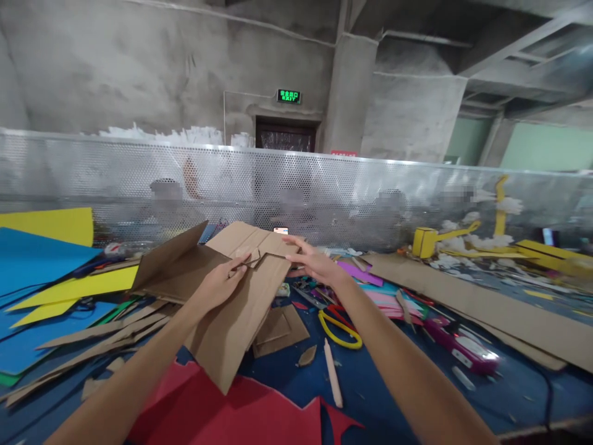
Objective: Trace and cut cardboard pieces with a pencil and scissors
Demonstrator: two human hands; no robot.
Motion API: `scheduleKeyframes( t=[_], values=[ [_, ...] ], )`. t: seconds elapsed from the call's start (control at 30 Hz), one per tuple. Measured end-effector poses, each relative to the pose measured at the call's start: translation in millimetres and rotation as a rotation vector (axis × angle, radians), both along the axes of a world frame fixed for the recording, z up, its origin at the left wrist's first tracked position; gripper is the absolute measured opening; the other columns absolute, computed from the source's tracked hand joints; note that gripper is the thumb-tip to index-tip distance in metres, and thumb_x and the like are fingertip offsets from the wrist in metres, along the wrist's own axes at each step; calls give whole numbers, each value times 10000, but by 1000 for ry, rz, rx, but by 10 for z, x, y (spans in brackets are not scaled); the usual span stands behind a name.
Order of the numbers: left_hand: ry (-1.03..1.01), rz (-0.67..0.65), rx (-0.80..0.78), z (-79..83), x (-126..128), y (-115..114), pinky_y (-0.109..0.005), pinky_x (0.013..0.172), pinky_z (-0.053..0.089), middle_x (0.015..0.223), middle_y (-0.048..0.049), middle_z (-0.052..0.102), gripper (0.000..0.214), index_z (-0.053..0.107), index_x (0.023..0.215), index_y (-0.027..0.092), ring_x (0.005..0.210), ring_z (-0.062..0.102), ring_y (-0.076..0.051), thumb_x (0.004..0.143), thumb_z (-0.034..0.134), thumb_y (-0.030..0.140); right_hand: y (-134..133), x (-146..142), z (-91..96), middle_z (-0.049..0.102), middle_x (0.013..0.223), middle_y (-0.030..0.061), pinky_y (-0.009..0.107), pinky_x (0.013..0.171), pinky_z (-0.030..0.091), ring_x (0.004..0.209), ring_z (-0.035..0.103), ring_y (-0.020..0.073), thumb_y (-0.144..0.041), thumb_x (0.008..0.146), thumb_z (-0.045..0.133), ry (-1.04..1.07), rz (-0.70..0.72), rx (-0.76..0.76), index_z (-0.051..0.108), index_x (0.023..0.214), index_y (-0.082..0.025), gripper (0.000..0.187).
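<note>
Where the bent brown cardboard sheet [259, 296] is: over the blue table [375, 389], toward twelve o'clock
Left hand [222, 283]: pinching a small brown cardboard piece [256, 257]
Right hand [319, 264]: gripping the sheet's two-o'clock edge

Cardboard [243, 312]: brown, creased near its far end, tilted, held up
Near corner [225, 384]: over the red paper [231, 414]

Single head-worn view from near edge of worktop [370, 395], facing forward and slightly down across it. Left hand [225, 279] and right hand [312, 262] near; perforated panel [222, 179] past worktop's far edge, concrete wall [162, 68] beyond.
</note>
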State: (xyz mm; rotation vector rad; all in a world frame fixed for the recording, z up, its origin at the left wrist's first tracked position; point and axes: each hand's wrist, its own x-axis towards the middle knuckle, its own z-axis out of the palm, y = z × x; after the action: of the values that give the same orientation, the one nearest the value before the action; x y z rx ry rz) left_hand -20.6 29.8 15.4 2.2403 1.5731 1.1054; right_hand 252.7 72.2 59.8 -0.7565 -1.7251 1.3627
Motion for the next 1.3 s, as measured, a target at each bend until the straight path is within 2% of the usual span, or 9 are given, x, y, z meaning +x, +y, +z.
scheduleKeyframes(
  t=[0.17,0.37,0.6,0.77,0.9,1.03,1.17,1.23,1.3],
  values=[
    [-38,-69,20,37,58,-34,-340,961,460,1332,-49,638,508,580,1365,266,1165,615,-271,935,408,476,-305,304,-21,638,1171,114,345,722,612,997,670,267,-262,846,685,-255,273,-33,384,1497,-279,718],
    [-47,-21,-11,-2,162,-3,-332,897,484,1231,-31,702,451,668,1262,286,1067,665,-274,919,453,484,-391,496,-168,624,1282,152,329,748,590,971,691,233,-327,871,678,-362,509,-90,158,1563,-296,866],
    [46,-41,36,-119,254,-29,-335,887,472,1284,-53,671,467,601,1337,321,1105,648,-280,941,426,496,-385,594,-215,667,1206,154,278,670,584,861,711,193,-376,889,657,-459,545,-147,43,1566,-309,917],
    [191,-60,-1,-319,281,46,-322,752,471,1070,-84,733,606,530,1404,309,876,667,-269,881,485,611,-399,603,-224,725,1035,126,217,572,550,723,701,152,-420,878,663,-572,511,-144,9,1570,-250,967],
    [302,-101,8,-478,309,117,-316,756,454,991,-80,733,558,576,1365,289,890,652,-267,880,521,559,-420,600,-190,732,1000,114,194,566,534,708,686,130,-411,916,613,-666,536,-129,57,1574,-223,881],
    [360,-112,54,-525,340,119,-331,817,452,1074,-73,725,506,574,1364,316,963,643,-276,896,522,501,-428,520,-206,710,1059,148,244,624,553,760,685,161,-371,948,551,-620,369,40,256,1540,-168,691],
    [369,-138,56,-494,347,86,-338,851,461,1085,-67,726,478,586,1348,318,987,646,-277,906,512,482,-305,300,-419,685,1141,121,350,864,543,951,672,217,-308,920,555,-593,29,433,579,1316,-191,414],
    [362,-144,65,-480,342,77,-340,874,462,1098,-71,724,474,589,1344,311,1013,640,-277,908,513,483,-225,182,-561,653,1236,107,398,971,494,1091,631,238,-249,911,539,-601,-83,630,609,1279,-213,376],
    [356,-158,80,-472,335,76,-343,891,462,1108,-71,721,475,587,1343,308,1031,633,-274,907,519,485,-164,95,-675,601,1334,106,435,1069,416,1229,555,250,-202,894,542,-634,-104,776,593,1306,-216,416]
  ],
)
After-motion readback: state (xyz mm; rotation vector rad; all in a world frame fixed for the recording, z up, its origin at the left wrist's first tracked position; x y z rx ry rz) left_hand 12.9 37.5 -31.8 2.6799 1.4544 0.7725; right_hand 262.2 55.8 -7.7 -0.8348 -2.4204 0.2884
